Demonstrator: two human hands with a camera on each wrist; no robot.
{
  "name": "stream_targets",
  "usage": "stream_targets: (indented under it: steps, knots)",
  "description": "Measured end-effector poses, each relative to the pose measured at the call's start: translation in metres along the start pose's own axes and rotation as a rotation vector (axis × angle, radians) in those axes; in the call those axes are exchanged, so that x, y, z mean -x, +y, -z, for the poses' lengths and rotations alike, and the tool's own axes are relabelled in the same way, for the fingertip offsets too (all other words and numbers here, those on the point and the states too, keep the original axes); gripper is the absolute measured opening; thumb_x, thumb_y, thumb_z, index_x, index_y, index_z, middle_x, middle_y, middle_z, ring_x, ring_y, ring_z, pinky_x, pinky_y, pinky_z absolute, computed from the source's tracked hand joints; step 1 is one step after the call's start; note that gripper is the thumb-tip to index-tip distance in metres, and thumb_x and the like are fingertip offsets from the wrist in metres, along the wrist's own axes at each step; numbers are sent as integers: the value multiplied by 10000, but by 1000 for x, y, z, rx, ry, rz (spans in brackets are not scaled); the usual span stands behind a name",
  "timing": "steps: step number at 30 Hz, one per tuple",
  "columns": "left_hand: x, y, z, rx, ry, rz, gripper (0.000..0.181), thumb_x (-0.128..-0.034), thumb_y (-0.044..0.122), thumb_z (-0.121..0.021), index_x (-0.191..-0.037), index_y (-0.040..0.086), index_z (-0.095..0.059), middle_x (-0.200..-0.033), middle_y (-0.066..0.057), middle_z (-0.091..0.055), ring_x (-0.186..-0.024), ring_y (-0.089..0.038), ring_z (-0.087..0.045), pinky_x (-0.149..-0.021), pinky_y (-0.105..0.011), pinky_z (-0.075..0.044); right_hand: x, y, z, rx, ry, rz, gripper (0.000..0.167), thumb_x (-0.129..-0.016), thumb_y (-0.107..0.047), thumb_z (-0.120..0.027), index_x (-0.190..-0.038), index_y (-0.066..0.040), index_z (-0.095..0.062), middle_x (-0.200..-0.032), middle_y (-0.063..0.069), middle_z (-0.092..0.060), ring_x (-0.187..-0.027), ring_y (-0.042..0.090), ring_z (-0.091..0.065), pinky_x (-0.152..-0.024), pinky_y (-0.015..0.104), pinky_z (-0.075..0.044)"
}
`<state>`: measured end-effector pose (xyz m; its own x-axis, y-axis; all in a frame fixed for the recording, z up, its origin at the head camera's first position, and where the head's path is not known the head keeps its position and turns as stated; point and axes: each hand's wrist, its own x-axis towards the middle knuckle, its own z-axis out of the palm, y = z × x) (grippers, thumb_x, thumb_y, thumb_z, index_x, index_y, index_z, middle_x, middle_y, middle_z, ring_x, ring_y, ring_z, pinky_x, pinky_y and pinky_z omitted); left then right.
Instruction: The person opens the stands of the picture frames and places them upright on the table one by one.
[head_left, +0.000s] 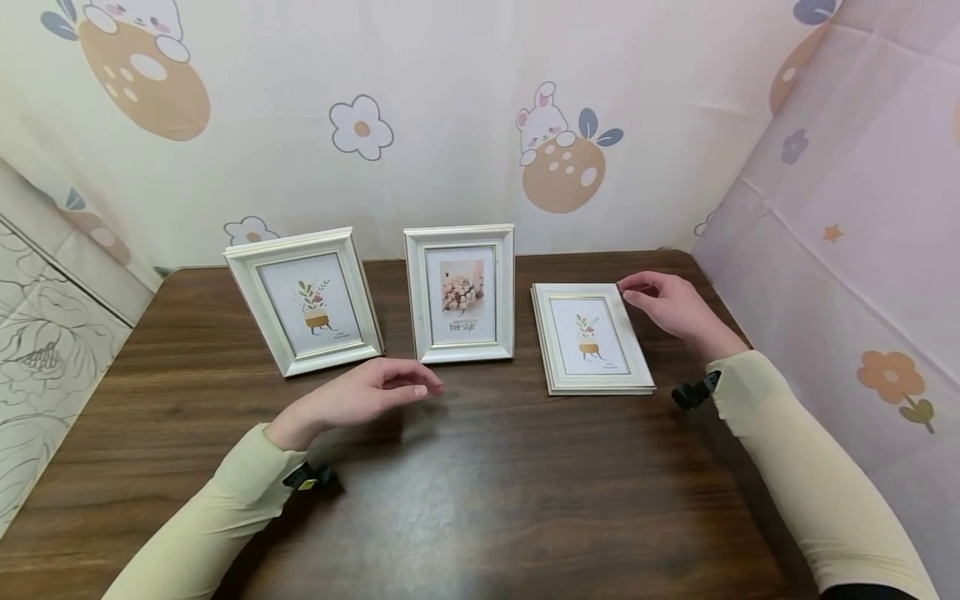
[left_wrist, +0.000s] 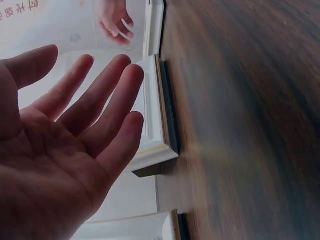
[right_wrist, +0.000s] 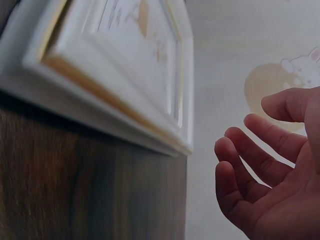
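Note:
A white picture frame (head_left: 339, 348) with a potted-plant print stands tilted back on the left. In the middle stands another white picture frame (head_left: 422, 300), showing a pink flower picture. My left hand (head_left: 360, 393) hovers in front of these two, fingers loosely bent and holding nothing. On the right a third white picture frame (head_left: 546, 350), also with a plant print, lies on the table; its edge looks layered, and I cannot tell whether it is one frame or two stacked. Beside its far right corner is my right hand (head_left: 671, 307), fingers relaxed and apart from the frame in the right wrist view (right_wrist: 270, 170).
All the frames rest on a dark brown wooden table (head_left: 465, 500). Behind it hangs a pale cloth (head_left: 450, 67) printed with rabbits and flowers, which also runs along the right side. A white panel (head_left: 45, 358) with line-drawn flowers is at the left.

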<state>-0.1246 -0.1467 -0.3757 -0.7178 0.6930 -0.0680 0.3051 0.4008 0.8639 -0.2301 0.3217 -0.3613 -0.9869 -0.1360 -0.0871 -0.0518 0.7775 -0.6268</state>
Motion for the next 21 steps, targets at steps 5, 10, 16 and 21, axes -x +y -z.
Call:
stream_targets:
  steps: [5, 10, 16, 21]
  knots:
    - [3, -4, 3, 22, -35, 23, 297, -1038, 250, -552, -1240, 56, -649, -1174, -67, -704, -1082, -170, -654, -951, -298, -484, -13, 7, 0, 45, -9, -43, 389, -1039, -307, -529, -1335, -58, -566, -1318, 211, -547, -1124, 371, -500, -921, 545, -448]
    - [7, -8, 7, 47, -23, 40, 301, -1040, 252, -550, -1245, 51, -641, -1172, -87, -698, -1084, -261, -652, -941, -297, -487, -27, 12, 0, 69, -35, -62, 420, -1039, -334, -522, -1353, -56, -548, -1360, 225, -518, -1185, 396, -481, -975, 598, -422]
    - [13, -15, 15, 40, 56, 64, 285, -1038, 231, -553, -1228, 40, -643, -1160, -122, -681, -1094, -250, -627, -920, -306, -493, -46, 15, -2, 98, -70, -70, 438, -1036, -330, -518, -1358, -33, -540, -1366, 241, -509, -1191, 400, -482, -993, 605, -412]
    - [18, -20, 20, 15, 166, 116, 267, -1029, 239, -569, -1199, 53, -658, -1163, -123, -661, -1054, -207, -600, -896, -329, -482, -58, 17, -7, 132, -104, -73, 424, -1030, -281, -528, -1346, 1, -540, -1329, 257, -523, -1147, 401, -490, -990, 598, -418]
